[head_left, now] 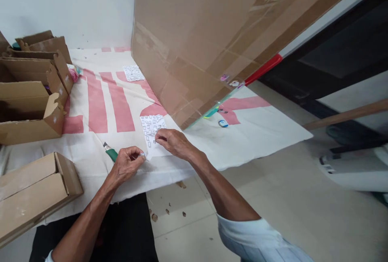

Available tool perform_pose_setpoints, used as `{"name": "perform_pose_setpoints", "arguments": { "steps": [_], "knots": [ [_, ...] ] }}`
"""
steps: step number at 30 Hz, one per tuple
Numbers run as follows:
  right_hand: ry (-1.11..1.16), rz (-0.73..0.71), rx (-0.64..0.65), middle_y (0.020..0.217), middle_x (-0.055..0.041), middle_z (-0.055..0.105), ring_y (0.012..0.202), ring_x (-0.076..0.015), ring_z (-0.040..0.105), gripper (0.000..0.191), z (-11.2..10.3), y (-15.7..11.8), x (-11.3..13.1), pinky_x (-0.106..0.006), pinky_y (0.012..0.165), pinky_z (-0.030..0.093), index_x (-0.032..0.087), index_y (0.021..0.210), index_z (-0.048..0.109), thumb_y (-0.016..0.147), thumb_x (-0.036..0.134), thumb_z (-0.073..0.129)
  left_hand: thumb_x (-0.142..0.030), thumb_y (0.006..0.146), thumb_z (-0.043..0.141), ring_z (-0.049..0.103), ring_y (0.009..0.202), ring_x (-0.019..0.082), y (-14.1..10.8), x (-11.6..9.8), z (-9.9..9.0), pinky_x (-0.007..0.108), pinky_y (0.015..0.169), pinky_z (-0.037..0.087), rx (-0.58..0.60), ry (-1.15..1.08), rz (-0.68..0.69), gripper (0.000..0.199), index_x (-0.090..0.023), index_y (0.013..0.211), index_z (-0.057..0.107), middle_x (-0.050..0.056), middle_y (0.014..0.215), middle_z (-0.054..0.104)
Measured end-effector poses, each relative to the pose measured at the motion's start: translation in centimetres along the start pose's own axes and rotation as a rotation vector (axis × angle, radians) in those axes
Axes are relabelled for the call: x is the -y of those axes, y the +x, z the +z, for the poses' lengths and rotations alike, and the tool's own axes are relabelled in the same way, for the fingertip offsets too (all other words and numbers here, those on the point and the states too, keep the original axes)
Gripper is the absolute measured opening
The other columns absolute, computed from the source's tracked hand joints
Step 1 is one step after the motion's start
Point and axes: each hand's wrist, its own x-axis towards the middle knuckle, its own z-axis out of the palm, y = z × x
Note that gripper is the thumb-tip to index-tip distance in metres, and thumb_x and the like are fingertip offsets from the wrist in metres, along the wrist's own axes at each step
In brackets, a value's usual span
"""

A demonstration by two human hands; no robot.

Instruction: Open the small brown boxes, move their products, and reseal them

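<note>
My left hand (pixel 125 165) is closed in a pinch near the table's front edge. A small blue-and-white piece (pixel 142 155) shows at its fingertips. My right hand (pixel 174 140) reaches over a white sheet (pixel 148 124) printed with rows of small rectangular marks. Its thumb and fingers are pinched together at the sheet's right part, and whatever lies between them is too small to make out. Just left of my left hand lies a utility knife (pixel 111 153) with a green handle, partly hidden by the hand.
A big taped cardboard box (pixel 182 51) leans over the table's right side. Open cardboard boxes (pixel 30 128) line the left, with a closed carton (pixel 39 189) in front. Another printed sheet (pixel 133 73) lies farther back. A small blue-and-white item (pixel 223 123) sits right on the tablecloth (pixel 257 132).
</note>
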Motion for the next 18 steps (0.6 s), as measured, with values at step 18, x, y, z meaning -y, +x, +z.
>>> {"name": "perform_pose_setpoints", "arguments": {
  "steps": [18],
  "knots": [
    [-0.33, 0.08, 0.104, 0.098, -0.0063, 0.077, 0.087, -0.0197, 0.064, 0.022, 1.7, 1.5, 0.2, -0.031, 0.068, 0.03, 0.022, 0.093, 0.072, 0.096, 0.011, 0.053, -0.038, 0.076, 0.076, 0.042, 0.055, 0.009, -0.2, -0.1, -0.2, 0.022, 0.051, 0.03, 0.034, 0.006, 0.012, 0.022, -0.017, 0.072, 0.07, -0.002, 0.06, 0.056]
  ]
}}
